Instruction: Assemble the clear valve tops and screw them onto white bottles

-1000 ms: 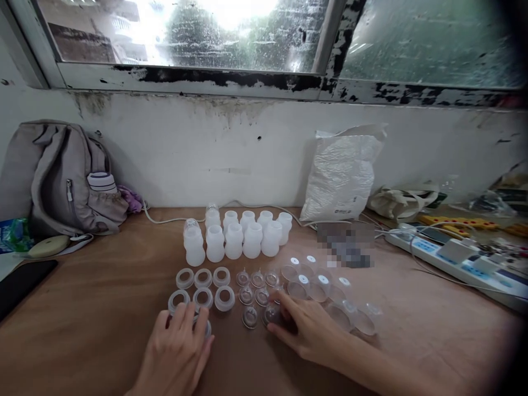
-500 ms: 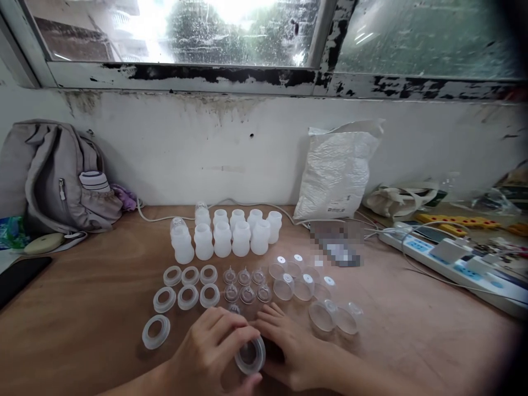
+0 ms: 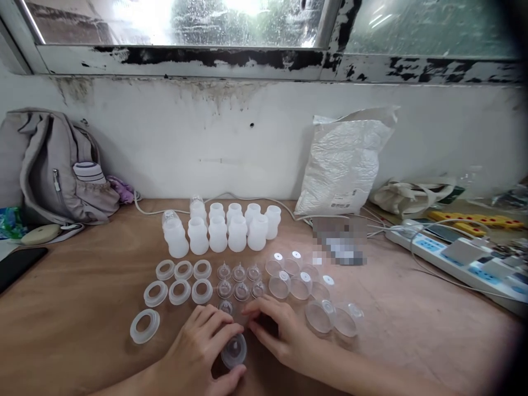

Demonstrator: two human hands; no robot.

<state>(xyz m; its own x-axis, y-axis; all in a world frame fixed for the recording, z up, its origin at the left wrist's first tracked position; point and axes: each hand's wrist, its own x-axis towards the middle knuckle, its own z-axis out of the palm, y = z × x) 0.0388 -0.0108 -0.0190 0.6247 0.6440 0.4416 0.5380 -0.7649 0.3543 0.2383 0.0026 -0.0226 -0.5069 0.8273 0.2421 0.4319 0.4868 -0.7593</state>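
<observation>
My left hand closes thumb and fingers round the sides of a translucent bottle collar ring low on the table. A clear nipple shows inside the ring's opening. Just right of it, my right hand has bent fingers, thumb and forefinger apart, with nothing visible between them. Several clear bottle nipples stand in rows beyond the hands, one close to my left fingertips. More loose collar rings lie in rows to the left. Clear domed caps lie to the right.
White feeding bottles stand in two rows farther back, two at the left with clear tops. A white plastic parcel leans on the wall. A power strip with cables lies right; a backpack and phone are left.
The ring in my left hand has tilted flatter and now shows a nipple inside it. My right hand has drawn its fingers back from the ring's side. The view has shifted slightly.
</observation>
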